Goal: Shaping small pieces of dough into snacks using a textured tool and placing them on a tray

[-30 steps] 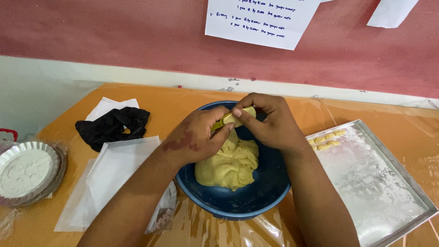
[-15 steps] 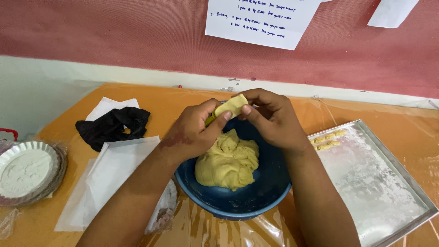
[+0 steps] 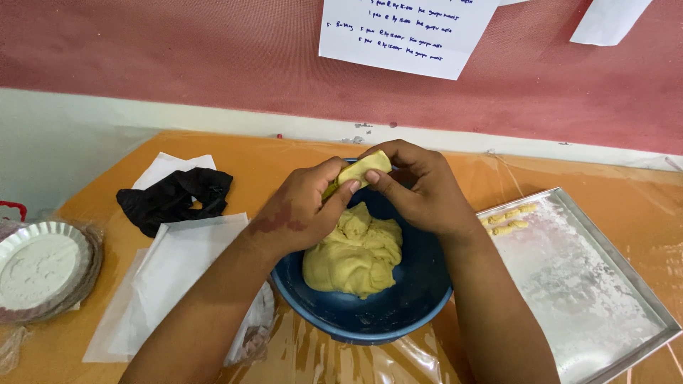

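Observation:
A blue bowl (image 3: 398, 313) stands on the orange table in front of me, with a big lump of yellow dough (image 3: 356, 256) inside. Above its far rim, my left hand (image 3: 302, 210) and my right hand (image 3: 420, 188) pinch a small piece of dough (image 3: 361, 171) between their fingertips. The piece is held clear of the big lump.
A floured metal tray (image 3: 590, 284) lies at the right, with a few small dough pieces (image 3: 506, 219) at its far corner. White paper sheets (image 3: 171, 277) and a black cloth (image 3: 174, 198) lie at the left. A fluted dish of flour (image 3: 39, 267) sits at the far left.
Both hands have lifted the small piece of dough up from the lump and hold it a little higher above the bowl's far rim.

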